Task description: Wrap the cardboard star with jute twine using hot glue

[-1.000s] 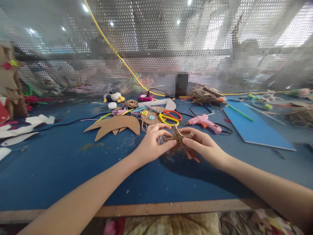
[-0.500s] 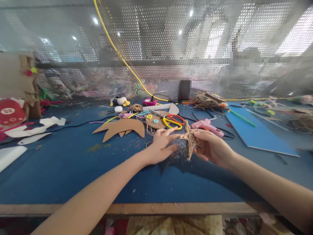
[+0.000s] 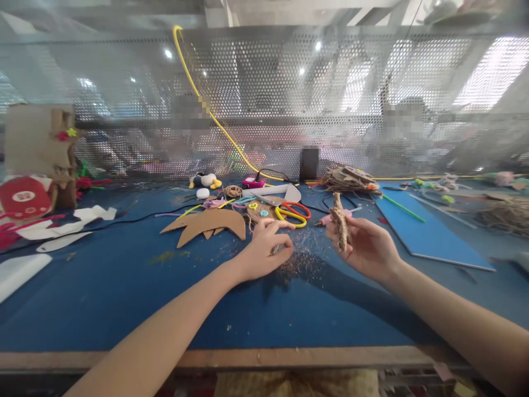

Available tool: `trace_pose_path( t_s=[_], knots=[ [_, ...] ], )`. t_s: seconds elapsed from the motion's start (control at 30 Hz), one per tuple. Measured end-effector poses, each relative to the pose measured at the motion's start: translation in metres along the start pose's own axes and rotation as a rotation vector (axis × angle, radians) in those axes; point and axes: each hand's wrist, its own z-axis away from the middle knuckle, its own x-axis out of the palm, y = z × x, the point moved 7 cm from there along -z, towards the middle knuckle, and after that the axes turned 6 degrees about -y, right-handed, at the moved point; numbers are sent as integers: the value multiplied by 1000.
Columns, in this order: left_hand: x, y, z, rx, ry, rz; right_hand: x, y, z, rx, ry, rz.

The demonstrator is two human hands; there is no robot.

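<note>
My right hand (image 3: 366, 247) holds a star (image 3: 340, 223) wrapped in brown twine, raised over the blue table and turned nearly edge-on. Its thumb and fingers close on the near side of the star. Apart from it, my left hand (image 3: 266, 251) is above the table with thumb and forefinger spread and nothing visible between them. Just beyond its fingertips lie scissors (image 3: 294, 221) with yellow and orange handles. A pink glue gun (image 3: 325, 221) is partly hidden behind the star and my right hand. Loose fibre scraps (image 3: 303, 267) litter the table between my hands.
Cut cardboard pieces (image 3: 215, 221) lie left of my left hand. A twine-covered disc (image 3: 258, 214) sits by the scissors. To the right is a blue board (image 3: 430, 234) with a green stick (image 3: 403, 208). A perforated metal screen (image 3: 264, 99) stands behind.
My right hand has drawn the star away from my left hand and turned it edge-on. My left hand has let go of the star and moved slightly left. The view has tilted up a little.
</note>
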Motion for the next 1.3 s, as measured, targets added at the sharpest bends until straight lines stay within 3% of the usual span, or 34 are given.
trace_pose_path(
  t_s=[0.3,0.43,0.57,0.67,0.77,0.87,0.93,1.0,1.07,1.1,1.17,1.3],
  knots=[
    [-41,-28,1,-128,336,175,2,2,1,15,-60,52],
    [-60,-49,5,-202,529,135,3,-1,0,-11,-107,78],
    [-79,-79,13,-366,668,18,6,-2,-3,-49,-128,165],
    [-86,-95,21,-486,666,-125,12,6,-4,-39,-191,326],
    [-86,-103,29,-586,638,-276,11,28,-5,123,-242,600],
    [-79,-103,31,-646,607,-388,1,37,-6,166,-180,959],
    [-73,-102,26,-652,567,-423,2,21,-5,-79,-54,1320],
    [-66,-101,20,-647,521,-432,16,0,4,-466,54,1639],
    [-59,-101,15,-649,482,-427,31,-11,14,-757,66,1794],
    [-56,-101,14,-654,465,-421,36,-13,15,-817,49,1838],
    [-51,-104,12,-669,430,-406,42,-12,8,-775,-1,1959],
    [-41,-113,10,-688,368,-371,41,-7,-37,-386,-34,2257]
  ],
)
